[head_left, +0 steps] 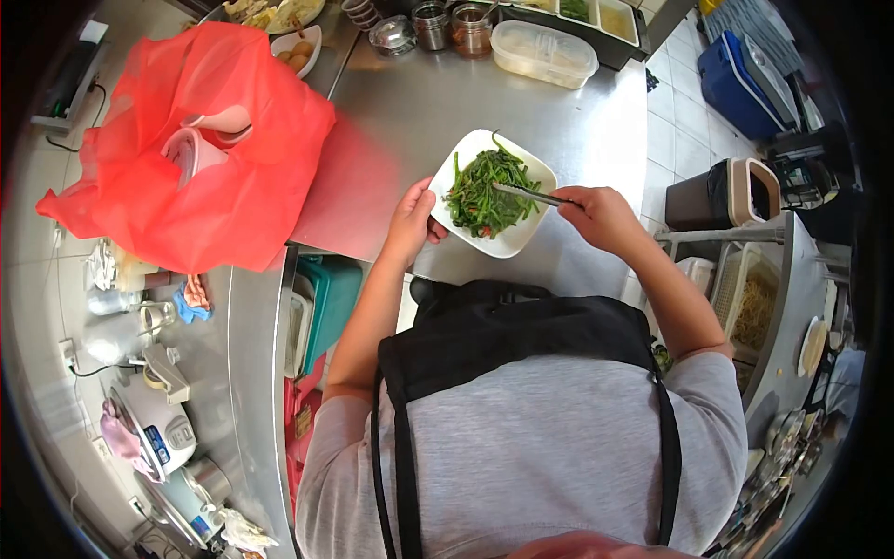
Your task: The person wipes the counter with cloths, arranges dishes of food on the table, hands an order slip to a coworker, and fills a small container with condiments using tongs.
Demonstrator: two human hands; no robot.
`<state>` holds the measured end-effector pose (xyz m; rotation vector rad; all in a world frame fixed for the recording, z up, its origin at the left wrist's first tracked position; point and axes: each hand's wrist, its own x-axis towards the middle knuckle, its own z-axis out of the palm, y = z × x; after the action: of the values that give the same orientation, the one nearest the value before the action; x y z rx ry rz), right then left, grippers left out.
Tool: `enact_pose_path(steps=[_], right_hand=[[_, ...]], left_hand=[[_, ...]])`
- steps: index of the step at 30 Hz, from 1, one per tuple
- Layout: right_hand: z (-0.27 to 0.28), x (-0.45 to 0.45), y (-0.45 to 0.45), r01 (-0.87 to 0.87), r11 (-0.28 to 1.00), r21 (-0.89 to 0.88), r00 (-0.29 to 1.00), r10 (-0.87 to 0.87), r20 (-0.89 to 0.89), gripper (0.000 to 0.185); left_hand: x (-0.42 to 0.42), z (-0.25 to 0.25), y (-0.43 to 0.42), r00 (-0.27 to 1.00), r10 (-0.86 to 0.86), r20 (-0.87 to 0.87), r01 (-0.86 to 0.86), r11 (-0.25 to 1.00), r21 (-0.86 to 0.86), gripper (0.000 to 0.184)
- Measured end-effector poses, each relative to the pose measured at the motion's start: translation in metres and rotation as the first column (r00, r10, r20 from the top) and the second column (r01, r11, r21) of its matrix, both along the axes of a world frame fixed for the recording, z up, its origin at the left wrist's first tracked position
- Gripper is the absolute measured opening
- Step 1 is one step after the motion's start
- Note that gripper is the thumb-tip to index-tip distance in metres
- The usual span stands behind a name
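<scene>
A white squarish plate (511, 244) of cooked leafy greens (491, 186) is over the steel counter. My left hand (413, 222) grips the plate's left edge, thumb on the rim. On the right, my right hand (605, 220) is closed around metal tongs (540, 195), whose tips touch the greens near the middle. Small reddish bits show among the green stems, and one stem sticks up at the plate's far edge.
A large red plastic bag (251, 177) with cups inside lies left on the steel counter (391, 112). Glass jars (431, 26) and a lidded plastic container (544, 53) line the back. At the right stand a bin (700, 197) and a blue cooler (736, 84).
</scene>
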<state>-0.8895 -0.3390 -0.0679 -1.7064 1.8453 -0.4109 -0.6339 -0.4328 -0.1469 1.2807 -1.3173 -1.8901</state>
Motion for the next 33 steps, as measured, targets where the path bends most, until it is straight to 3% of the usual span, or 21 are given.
enact_pose_path(steps=[3,6,9,13,16,20,25,29,33], right_hand=[[-0.007,-0.001,-0.003,0.001,1.000,-0.031,1.000,-0.001,0.004,0.023],[0.022,0.002,-0.003,0.048,0.999,0.021,0.997,-0.047,-0.063,0.022],[0.017,0.004,0.001,-0.037,0.988,-0.148,0.984,0.010,-0.178,0.021],[0.014,0.010,0.004,-0.123,0.986,-0.115,0.960,0.089,-0.264,0.021],[0.019,0.006,-0.009,0.000,0.983,-0.185,0.948,-0.059,-0.312,0.020],[-0.001,0.007,-0.029,-0.002,0.982,-0.187,0.920,-0.071,-0.385,0.020],[-0.006,0.016,-0.035,-0.210,0.969,-0.134,0.841,0.109,-0.530,0.014],[0.014,0.014,-0.047,-0.225,0.958,-0.178,0.832,0.094,-0.546,0.013],[0.006,0.018,-0.063,-0.324,0.943,-0.078,0.765,0.213,-0.608,0.011]], left_hand=[[0.000,-0.001,0.000,1.000,0.002,0.000,-0.002,1.000,0.001,0.036],[0.000,0.000,0.000,1.000,-0.005,0.007,0.005,1.000,-0.014,0.036],[0.001,-0.001,0.000,1.000,-0.014,-0.006,0.014,1.000,-0.004,0.035],[0.000,-0.003,-0.001,1.000,-0.014,0.001,0.015,1.000,-0.015,0.035],[0.002,-0.002,0.000,1.000,-0.012,-0.001,0.012,1.000,-0.015,0.035],[0.000,-0.001,0.001,1.000,-0.012,-0.018,0.011,1.000,-0.025,0.034],[0.001,-0.002,0.001,1.000,-0.012,-0.014,0.011,1.000,-0.029,0.035],[0.000,-0.004,0.001,1.000,-0.006,-0.012,0.006,0.999,-0.033,0.036],[0.000,-0.004,0.001,1.000,-0.003,-0.016,0.002,1.000,-0.025,0.035]])
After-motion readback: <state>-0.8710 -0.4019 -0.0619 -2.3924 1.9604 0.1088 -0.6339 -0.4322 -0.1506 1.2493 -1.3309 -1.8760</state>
